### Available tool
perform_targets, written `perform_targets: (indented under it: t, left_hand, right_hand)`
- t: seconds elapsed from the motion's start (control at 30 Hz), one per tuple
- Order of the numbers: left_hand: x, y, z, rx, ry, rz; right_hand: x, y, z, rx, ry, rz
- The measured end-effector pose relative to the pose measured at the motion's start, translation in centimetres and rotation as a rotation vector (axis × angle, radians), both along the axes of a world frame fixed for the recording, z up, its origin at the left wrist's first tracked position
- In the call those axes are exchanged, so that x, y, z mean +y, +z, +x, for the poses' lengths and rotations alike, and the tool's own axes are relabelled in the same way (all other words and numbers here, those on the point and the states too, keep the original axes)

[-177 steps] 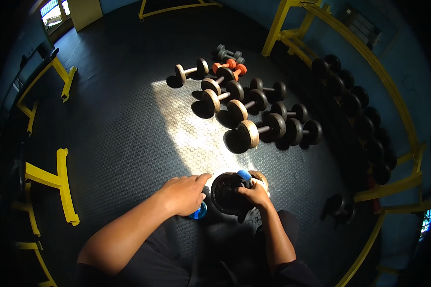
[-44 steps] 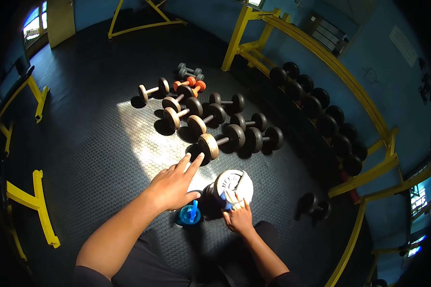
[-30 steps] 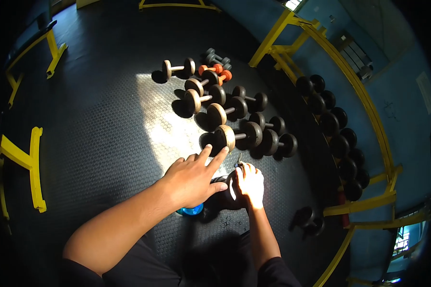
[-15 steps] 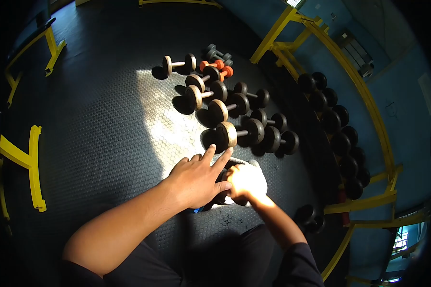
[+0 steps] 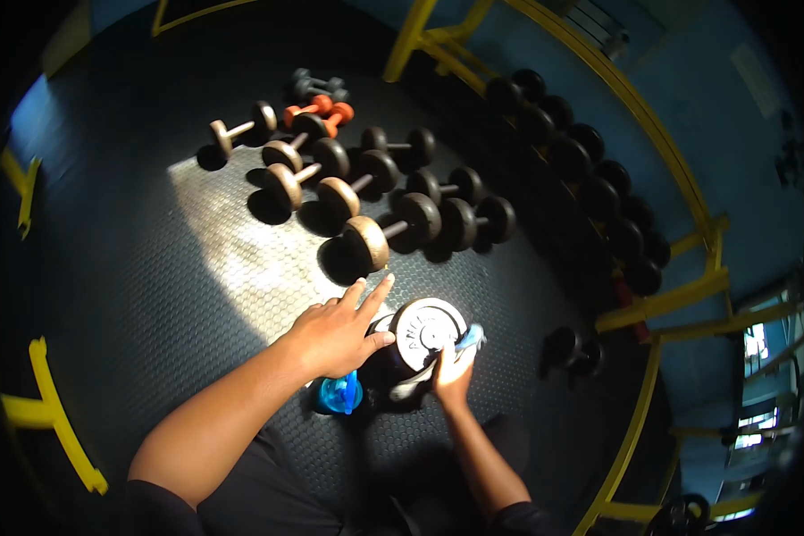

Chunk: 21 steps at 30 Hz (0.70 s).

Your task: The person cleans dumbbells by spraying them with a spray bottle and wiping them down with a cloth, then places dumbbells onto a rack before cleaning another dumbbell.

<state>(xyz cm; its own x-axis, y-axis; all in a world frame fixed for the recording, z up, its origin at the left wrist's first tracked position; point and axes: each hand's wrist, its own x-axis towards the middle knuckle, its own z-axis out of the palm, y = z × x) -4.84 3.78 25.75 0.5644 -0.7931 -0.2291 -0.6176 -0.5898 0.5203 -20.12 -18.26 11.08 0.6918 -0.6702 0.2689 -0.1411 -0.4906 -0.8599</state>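
Observation:
A dumbbell [image 5: 431,332] stands on the floor in front of me, its round, pale end face with raised lettering lit by the sun. My left hand [image 5: 335,335] is at its left side, fingers spread and thumb near the end weight. At the lower right edge of that face is my right hand [image 5: 454,371], closed around a whitish cloth [image 5: 411,384]. Part of the cloth sticks out above the fingers and looks bluish. Close below my left wrist sits a translucent blue bottle [image 5: 341,393].
Beyond my hands, several black dumbbells [image 5: 420,219] stand in rows, with small orange dumbbells [image 5: 311,111] and grey dumbbells [image 5: 317,87] behind. A yellow rack [image 5: 679,161] with more dumbbells runs along the right. Another dumbbell [image 5: 570,350] lies right of me. A yellow frame leg [image 5: 58,420] is at left.
My right hand has moved off the dumbbell's face to its lower right edge, with the cloth now showing. My left hand stays spread. The view has shifted, bringing the blue bottle into fuller sight.

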Motion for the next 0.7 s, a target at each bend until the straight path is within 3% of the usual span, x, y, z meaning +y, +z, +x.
perform_targets:
  t: [0.13,0.17,0.23,0.3,0.33,0.43,0.53,0.6,0.67,0.7]
  left_hand:
    - [-1.8,-4.0,3.0,0.04,-0.141,-0.007]
    - [-2.1,-5.0,3.7,0.058,-0.161,-0.019]
    - [-3.1,-5.4,5.5,0.178,-0.201,0.025]
    - [-4.6,-10.4,6.7,0.029,-0.408,-0.049]
    - [-5.1,-11.7,7.0,-0.049,-0.512,-0.089]
    - [-7.0,-13.4,7.1,0.205,-0.448,-0.015]
    - [-7.2,-9.5,7.5,0.365,-0.471,0.067]
    - [-8.8,-11.2,7.2,0.352,-0.474,-0.017]
    - [-10.2,-11.1,7.1,0.14,-0.817,0.073]
    - [-10.4,-11.1,6.9,0.055,-0.85,0.024]
  right_hand:
    - [4.5,-2.0,-0.9,0.13,-0.129,-0.225]
    - [4.8,-1.6,-1.0,0.288,-0.098,-0.522]
    - [6.3,1.5,-0.4,0.428,-0.022,-0.652]
    - [6.7,0.3,-0.5,0.491,0.022,-0.823]
    - [6.4,-0.5,-0.4,0.399,0.025,-0.97]
    - [6.8,2.3,2.2,0.274,0.108,-1.003]
    - [6.1,0.7,2.4,0.459,0.193,-1.068]
    - [5.9,0.1,3.0,0.569,0.254,-1.114]
    - [5.2,0.0,2.7,0.641,0.309,-1.167]
    - [5.1,0.3,2.7,0.651,0.369,-1.13]
